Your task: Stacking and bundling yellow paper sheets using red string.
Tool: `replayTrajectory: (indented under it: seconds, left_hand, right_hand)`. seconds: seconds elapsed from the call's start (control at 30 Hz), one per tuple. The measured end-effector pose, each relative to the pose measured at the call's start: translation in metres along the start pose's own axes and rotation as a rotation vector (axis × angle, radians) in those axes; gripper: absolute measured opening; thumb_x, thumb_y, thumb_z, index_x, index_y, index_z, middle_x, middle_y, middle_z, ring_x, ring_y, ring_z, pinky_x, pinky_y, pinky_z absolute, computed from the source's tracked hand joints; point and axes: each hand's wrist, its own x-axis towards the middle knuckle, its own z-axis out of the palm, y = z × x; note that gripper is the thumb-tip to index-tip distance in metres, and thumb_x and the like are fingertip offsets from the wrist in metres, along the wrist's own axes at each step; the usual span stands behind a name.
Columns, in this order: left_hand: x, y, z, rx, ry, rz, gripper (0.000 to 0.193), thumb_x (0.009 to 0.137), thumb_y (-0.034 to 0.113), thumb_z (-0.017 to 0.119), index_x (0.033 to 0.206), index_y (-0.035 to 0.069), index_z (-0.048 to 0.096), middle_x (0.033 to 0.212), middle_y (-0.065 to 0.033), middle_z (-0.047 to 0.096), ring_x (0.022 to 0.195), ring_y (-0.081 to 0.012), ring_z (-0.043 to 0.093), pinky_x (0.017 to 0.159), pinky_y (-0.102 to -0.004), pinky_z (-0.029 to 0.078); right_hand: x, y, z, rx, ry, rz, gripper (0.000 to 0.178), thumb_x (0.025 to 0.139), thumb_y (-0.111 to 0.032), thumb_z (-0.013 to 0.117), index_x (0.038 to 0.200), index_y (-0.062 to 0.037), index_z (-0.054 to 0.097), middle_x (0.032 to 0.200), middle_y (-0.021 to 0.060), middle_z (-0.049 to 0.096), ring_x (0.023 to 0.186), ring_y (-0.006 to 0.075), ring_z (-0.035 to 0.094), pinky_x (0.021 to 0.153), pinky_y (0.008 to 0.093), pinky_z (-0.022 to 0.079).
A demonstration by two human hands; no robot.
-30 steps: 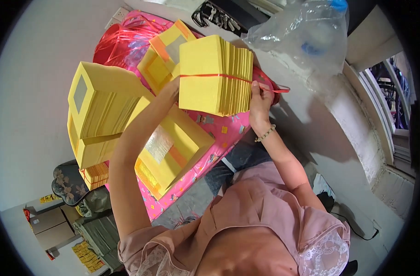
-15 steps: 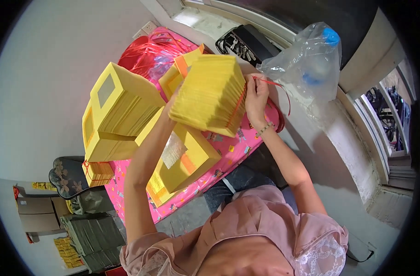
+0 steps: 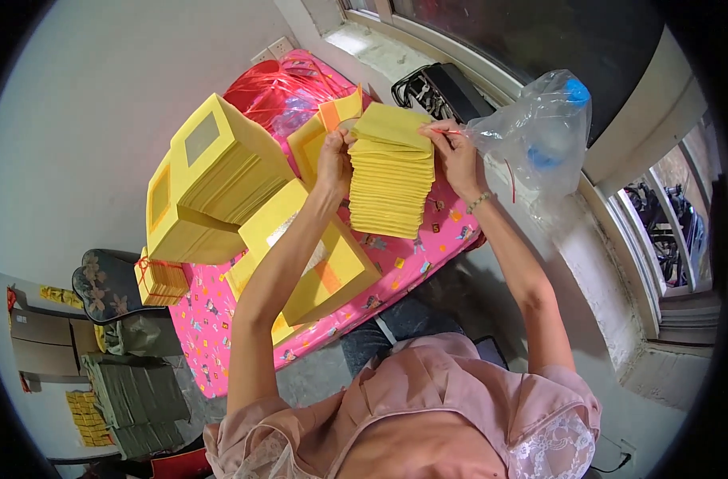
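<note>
A thick stack of folded yellow paper (image 3: 392, 180) stands over the far part of the table, its layered edges toward me. At its upper left, my left hand (image 3: 334, 166) is closed against the stack's edge; the fingertips are partly hidden. My right hand (image 3: 456, 160) is at the upper right corner, thumb and fingers pinched on a thin red string (image 3: 447, 131). Part of that string hangs loose on the right. Behind my left hand lies a yellow paper piece with an orange patch (image 3: 329, 116).
On the pink patterned tablecloth (image 3: 212, 319) stand large yellow paper stacks (image 3: 236, 168), a yellow block (image 3: 332, 275) and a small tied bundle (image 3: 163, 281). Red string (image 3: 260, 84) heaps at the back. A clear plastic bag (image 3: 531, 128) and a black case (image 3: 455, 92) rest along the sill.
The yellow stack has turned so its layered edges face me, and it sits slightly to the right. My left hand has come into sight at its upper left. The right hand still pinches the string.
</note>
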Motion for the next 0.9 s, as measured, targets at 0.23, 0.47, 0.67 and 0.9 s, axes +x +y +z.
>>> replayTrajectory:
  seconds: [0.23, 0.47, 0.67, 0.9]
  left_hand:
    - [-0.013, -0.015, -0.005, -0.086, 0.194, -0.048, 0.011, 0.092, 0.015, 0.040, 0.095, 0.009, 0.049, 0.083, -0.0055, 0.060, 0.078, -0.0218, 0.060, 0.075, -0.0361, 0.051]
    - [-0.035, -0.036, -0.011, -0.293, 0.290, 0.276, 0.009, 0.097, 0.009, 0.036, 0.102, 0.004, 0.041, 0.080, -0.0163, 0.063, 0.081, -0.0291, 0.065, 0.079, -0.0409, 0.053]
    - [-0.074, -0.044, 0.021, -0.202, 0.408, 0.204, 0.011, 0.096, 0.013, 0.038, 0.099, 0.004, 0.044, 0.082, -0.0135, 0.062, 0.087, -0.0246, 0.061, 0.085, -0.0372, 0.048]
    - [-0.109, -0.030, 0.023, 0.058, 0.319, 0.247, 0.018, 0.100, 0.021, 0.044, 0.095, 0.005, 0.050, 0.082, -0.0074, 0.062, 0.077, -0.0147, 0.057, 0.075, -0.0261, 0.047]
  right_hand:
    - [-0.002, 0.004, -0.003, -0.112, -0.174, 0.143, 0.013, 0.091, -0.008, 0.060, 0.093, 0.0013, 0.068, 0.093, 0.0057, 0.068, 0.089, 0.0113, 0.061, 0.083, 0.0241, 0.046]
    - [0.006, 0.001, 0.003, -0.131, -0.264, 0.160, 0.014, 0.088, -0.010, 0.064, 0.092, 0.0034, 0.067, 0.112, 0.0086, 0.066, 0.093, 0.0104, 0.061, 0.083, 0.0249, 0.048]
    - [0.010, 0.006, -0.017, -0.118, -0.397, 0.336, 0.010, 0.087, -0.006, 0.065, 0.085, 0.0040, 0.062, 0.108, 0.0077, 0.067, 0.093, 0.0086, 0.060, 0.079, 0.0224, 0.049]
    - [0.005, -0.004, -0.014, -0.132, -0.529, 0.284, 0.012, 0.088, -0.007, 0.062, 0.091, 0.0048, 0.062, 0.116, 0.0120, 0.064, 0.095, 0.0110, 0.060, 0.086, 0.0266, 0.050]
